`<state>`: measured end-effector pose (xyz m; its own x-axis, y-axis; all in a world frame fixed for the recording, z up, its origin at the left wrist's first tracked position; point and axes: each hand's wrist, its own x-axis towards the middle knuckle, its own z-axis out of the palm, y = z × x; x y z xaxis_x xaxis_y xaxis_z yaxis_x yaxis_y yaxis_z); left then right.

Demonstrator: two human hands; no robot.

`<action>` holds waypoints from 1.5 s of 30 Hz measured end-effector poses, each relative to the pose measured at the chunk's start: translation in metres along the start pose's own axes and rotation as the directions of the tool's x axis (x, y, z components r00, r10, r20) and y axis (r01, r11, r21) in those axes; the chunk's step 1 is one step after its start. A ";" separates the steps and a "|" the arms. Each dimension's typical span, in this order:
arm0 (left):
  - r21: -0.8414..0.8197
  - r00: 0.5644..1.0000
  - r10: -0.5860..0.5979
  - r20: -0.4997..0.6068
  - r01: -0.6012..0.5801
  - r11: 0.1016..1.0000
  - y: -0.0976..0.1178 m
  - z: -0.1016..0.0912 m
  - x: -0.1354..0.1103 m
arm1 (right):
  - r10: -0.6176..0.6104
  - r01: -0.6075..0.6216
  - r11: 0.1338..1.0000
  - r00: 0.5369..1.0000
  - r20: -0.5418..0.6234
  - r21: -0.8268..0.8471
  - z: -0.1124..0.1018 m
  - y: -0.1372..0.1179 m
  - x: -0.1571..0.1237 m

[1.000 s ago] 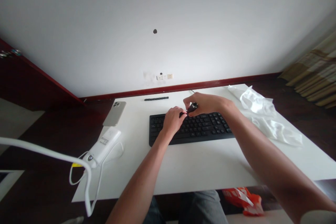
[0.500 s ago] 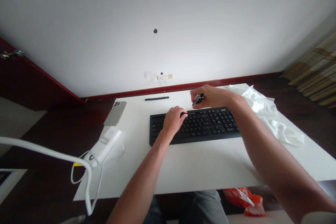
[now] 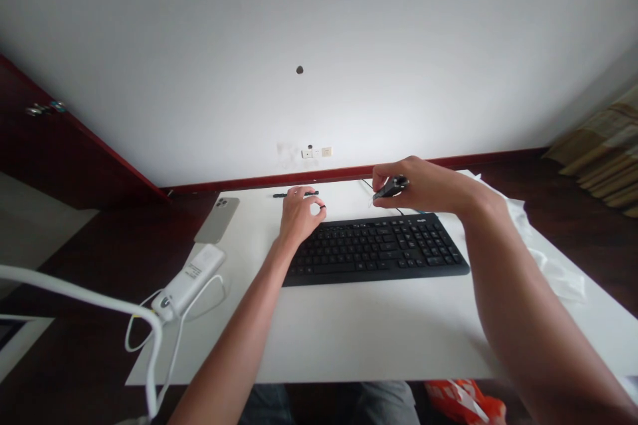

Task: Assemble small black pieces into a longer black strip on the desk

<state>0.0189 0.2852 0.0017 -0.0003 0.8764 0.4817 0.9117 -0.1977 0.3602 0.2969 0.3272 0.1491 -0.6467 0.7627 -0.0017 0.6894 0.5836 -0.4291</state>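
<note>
A black keyboard (image 3: 379,249) lies across the middle of the white table (image 3: 349,325). My right hand (image 3: 423,184) hovers above the keyboard's far edge, closed on a small black tool (image 3: 393,186). A thin black wire runs from under that hand toward the table's back edge. My left hand (image 3: 298,216) is beyond the keyboard's far left corner, its thumb and forefinger pinched on a small dark piece (image 3: 321,207), likely a keycap. Just behind that hand lies a row of small black pieces (image 3: 284,194).
A phone (image 3: 217,219) lies face down at the table's left edge. A white power bank (image 3: 188,282) with white cables sits at the front left. Clear plastic wrapping (image 3: 553,265) lies at the right. An orange bag (image 3: 461,402) shows under the table. A wall socket (image 3: 315,152) is behind.
My left hand has left the keys and moved back and left, pinching a small piece toward the row of black pieces. My right hand has lifted the tool up and to the right.
</note>
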 end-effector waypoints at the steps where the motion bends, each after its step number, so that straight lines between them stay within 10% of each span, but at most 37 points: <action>1: 0.016 1.000 0.022 0.023 -0.022 1.000 -0.004 0.001 0.008 | -0.003 0.003 1.000 1.000 -0.005 -0.004 -0.001 -0.001 -0.002; 14: 0.044 0.966 0.184 0.179 -0.195 0.980 -0.037 0.046 0.060 | -0.099 0.099 0.994 0.995 -0.009 0.036 -0.001 -0.011 -0.007; 45: 0.105 0.978 0.124 0.168 -0.142 0.984 -0.053 0.049 0.063 | -0.120 0.119 0.992 0.992 -0.043 -0.033 0.001 -0.005 -0.003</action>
<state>-0.0089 0.3728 -0.0261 0.1813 0.9063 0.3817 0.9406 -0.2731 0.2017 0.2955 0.3215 0.1501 -0.7104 0.6983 0.0882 0.6180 0.6788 -0.3966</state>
